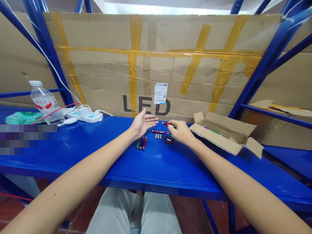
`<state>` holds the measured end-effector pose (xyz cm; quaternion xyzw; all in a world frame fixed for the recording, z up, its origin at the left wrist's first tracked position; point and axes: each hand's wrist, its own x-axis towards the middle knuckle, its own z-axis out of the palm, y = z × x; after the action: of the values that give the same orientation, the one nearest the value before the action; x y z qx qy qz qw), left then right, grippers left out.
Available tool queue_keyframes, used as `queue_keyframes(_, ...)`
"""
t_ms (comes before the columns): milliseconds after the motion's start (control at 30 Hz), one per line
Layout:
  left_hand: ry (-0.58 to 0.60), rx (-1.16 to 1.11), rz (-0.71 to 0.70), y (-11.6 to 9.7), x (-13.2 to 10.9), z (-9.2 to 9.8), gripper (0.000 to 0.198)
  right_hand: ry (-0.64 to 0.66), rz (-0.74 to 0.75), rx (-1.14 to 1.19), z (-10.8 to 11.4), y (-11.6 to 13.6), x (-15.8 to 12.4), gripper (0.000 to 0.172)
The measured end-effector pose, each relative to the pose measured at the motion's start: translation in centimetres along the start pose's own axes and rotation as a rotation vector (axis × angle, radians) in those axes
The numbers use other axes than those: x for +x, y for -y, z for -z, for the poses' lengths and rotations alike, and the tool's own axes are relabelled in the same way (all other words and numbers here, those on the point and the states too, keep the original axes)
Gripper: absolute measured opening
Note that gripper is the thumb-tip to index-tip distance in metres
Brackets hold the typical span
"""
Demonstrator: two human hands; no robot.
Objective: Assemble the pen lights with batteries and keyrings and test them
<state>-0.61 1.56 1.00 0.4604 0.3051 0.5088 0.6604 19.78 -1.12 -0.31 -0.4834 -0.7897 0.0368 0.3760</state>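
My left hand (144, 123) is open, palm turned inward and fingers stretched to the right, with nothing in it. Below its wrist, green, purple and red metal tubes (141, 143) lie side by side on the blue table. My right hand (179, 130) is closed on a red pen-shaped tube (165, 123), whose silvery end points left; the rest is hidden by the fingers. Just under both hands lies another red pen-shaped tube (160, 132). Several small silvery button cells (158, 136) sit in rows below it. Beside them are carabiner clips (169, 139), one red and a darker one.
An opened cardboard box (219, 138) stands right of my right hand, flaps out. At the left are a water bottle (45, 102), a green packet (23, 117) and a white power strip (85, 114) with cables. A large taped carton (107, 74) closes off the table's back.
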Motion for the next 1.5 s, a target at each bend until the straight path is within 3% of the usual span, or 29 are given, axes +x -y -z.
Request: queue_keyframes(1500, 0.043, -0.033, 0.023, 0.21, 0.06, -0.07, 0.068, 0.061, -0.044, 0.009, -0.07, 0.06, -0.05, 0.031)
